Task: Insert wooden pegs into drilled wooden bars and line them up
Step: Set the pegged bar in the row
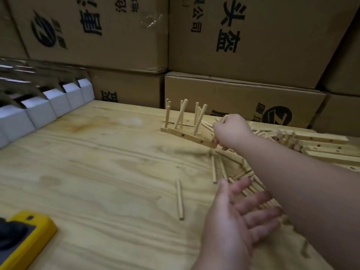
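Note:
A drilled wooden bar (191, 137) lies on the plywood table (97, 162) at centre right, with several pegs (181, 114) standing in it, some leaning. My right hand (230, 130) reaches across to the bar's right end and grips a peg there, its tip showing above my fingers. My left hand (239, 215) hovers palm up and open over a scatter of loose pegs (241, 176), holding nothing. One loose peg (180, 199) lies alone to the left of that hand.
More drilled bars (321, 140) are piled at the right edge. Stacked cardboard boxes (243, 45) wall off the back. White folded cartons (56, 102) line the left side. A yellow tool (25, 238) sits at the near left corner.

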Motion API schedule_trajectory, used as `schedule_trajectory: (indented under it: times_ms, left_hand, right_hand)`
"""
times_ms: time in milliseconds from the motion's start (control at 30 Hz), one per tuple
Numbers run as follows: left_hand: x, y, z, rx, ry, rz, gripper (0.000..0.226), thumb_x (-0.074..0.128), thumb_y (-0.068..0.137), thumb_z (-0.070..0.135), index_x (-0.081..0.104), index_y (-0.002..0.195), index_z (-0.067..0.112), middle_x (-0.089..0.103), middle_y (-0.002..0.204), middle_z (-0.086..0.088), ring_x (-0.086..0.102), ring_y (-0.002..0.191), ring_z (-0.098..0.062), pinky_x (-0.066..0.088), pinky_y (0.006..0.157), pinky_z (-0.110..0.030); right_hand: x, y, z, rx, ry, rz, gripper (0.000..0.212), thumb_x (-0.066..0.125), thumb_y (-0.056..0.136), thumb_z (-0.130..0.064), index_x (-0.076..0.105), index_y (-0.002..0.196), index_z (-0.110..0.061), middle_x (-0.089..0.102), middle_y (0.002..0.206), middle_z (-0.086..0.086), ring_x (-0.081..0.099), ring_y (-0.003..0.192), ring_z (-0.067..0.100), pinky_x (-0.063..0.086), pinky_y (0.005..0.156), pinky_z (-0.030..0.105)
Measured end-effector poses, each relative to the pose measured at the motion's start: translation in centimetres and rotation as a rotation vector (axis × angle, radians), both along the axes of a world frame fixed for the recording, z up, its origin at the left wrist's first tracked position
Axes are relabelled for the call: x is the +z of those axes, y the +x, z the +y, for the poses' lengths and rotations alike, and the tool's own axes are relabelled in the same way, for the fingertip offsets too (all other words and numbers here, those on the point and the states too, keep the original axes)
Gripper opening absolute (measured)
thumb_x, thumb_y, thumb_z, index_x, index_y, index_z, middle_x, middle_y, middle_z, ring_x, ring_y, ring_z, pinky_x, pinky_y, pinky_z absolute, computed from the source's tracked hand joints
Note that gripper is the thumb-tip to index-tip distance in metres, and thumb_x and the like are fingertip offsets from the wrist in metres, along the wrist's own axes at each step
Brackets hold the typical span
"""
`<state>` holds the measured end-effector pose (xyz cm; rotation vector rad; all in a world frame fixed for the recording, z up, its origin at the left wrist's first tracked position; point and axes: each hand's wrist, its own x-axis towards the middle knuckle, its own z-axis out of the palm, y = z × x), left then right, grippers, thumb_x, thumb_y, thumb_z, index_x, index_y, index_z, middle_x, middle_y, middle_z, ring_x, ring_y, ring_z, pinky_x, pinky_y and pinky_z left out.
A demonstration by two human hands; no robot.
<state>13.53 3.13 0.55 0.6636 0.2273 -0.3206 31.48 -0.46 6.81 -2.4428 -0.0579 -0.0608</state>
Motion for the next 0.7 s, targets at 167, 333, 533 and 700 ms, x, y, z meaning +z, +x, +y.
schedule_trajectory:
  times_ms: [167, 333, 533, 700]
  left_hand:
    - [-0.1, 0.5, 0.1, -0.027, -0.022, 0.011, 0.050, 0.035, 0.098, 0.053, 0.067, 0.109, 0.016, 0.079, 0.082, -0.006, 0.072, 0.057, -0.027, 0.057, 0.054, -0.034]
    - [-0.4, 0.4, -0.1, 0.032, -0.016, -0.013, 0.043, 0.053, 0.081, 0.046, 0.071, 0.107, 0.017, 0.080, 0.087, -0.008, 0.072, 0.061, -0.021, 0.056, 0.049, -0.031]
    - [-0.9, 0.2, -0.2, 0.055, 0.021, -0.060, 0.055, 0.062, 0.064, 0.046, 0.074, 0.107, 0.015, 0.079, 0.091, -0.011, 0.071, 0.063, -0.019, 0.056, 0.053, -0.031]
    - [-0.9, 0.3, -0.4, -0.010, 0.066, -0.034, 0.041, 0.057, 0.085, 0.041, 0.071, 0.112, 0.013, 0.080, 0.095, -0.011, 0.073, 0.069, -0.020, 0.058, 0.061, -0.036]
  right_hand:
    - [-1.1, 2.8, 2.2, 0.021, -0.057, 0.017, 0.035, 0.043, 0.087, -0.017, 0.073, 0.080, -0.002, 0.071, 0.064, 0.011, 0.068, 0.062, 0.029, 0.051, 0.059, 0.028]
    - [-1.8, 4.3, 3.2, 0.031, -0.057, -0.029, 0.032, 0.046, 0.087, -0.021, 0.071, 0.075, -0.006, 0.071, 0.061, 0.007, 0.064, 0.053, 0.023, 0.045, 0.051, 0.025]
    - [-3.7, 5.0, 3.2, 0.102, -0.095, -0.066, 0.038, 0.060, 0.089, -0.055, 0.066, 0.086, -0.017, 0.070, 0.078, 0.001, 0.067, 0.077, 0.022, 0.054, 0.066, 0.033]
    - [-4.7, 4.7, 2.1, 0.199, -0.310, -0.019, 0.021, 0.066, 0.077, -0.047, 0.065, 0.081, -0.027, 0.069, 0.073, -0.007, 0.067, 0.068, 0.014, 0.056, 0.063, 0.033]
